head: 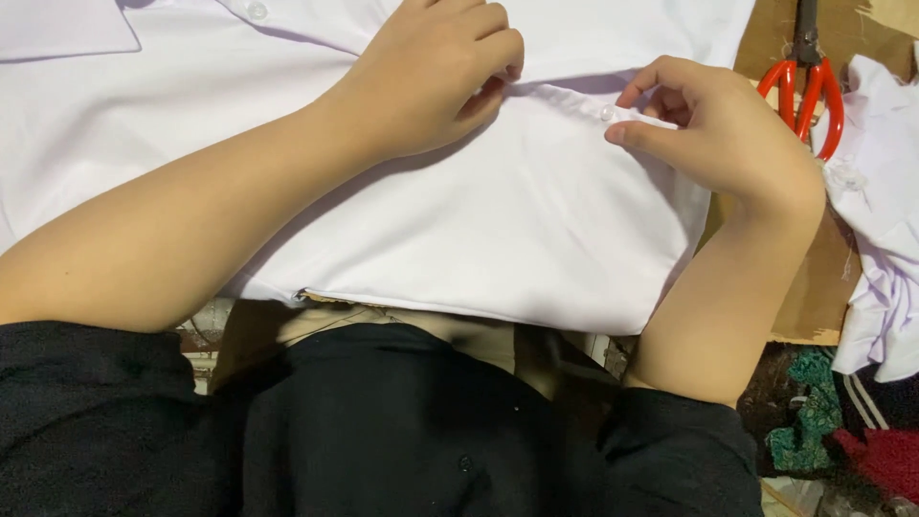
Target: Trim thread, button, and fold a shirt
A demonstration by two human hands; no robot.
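Note:
A white shirt point(498, 220) lies flat in front of me, its buttoned front edge running across the top. My left hand point(431, 77) presses down on that edge with curled fingers pinching the cloth. My right hand point(718, 124) pinches the same edge a little to the right, thumb and fingers around a small white button point(606, 113). Another white button point(257, 11) shows near the collar at the top left.
Red-handled scissors point(809, 81) lie on brown cardboard point(823, 278) at the top right. More white cloth point(885, 220) is heaped at the right edge. Green and red fabric scraps point(842, 431) lie at the lower right. My black sleeves fill the bottom.

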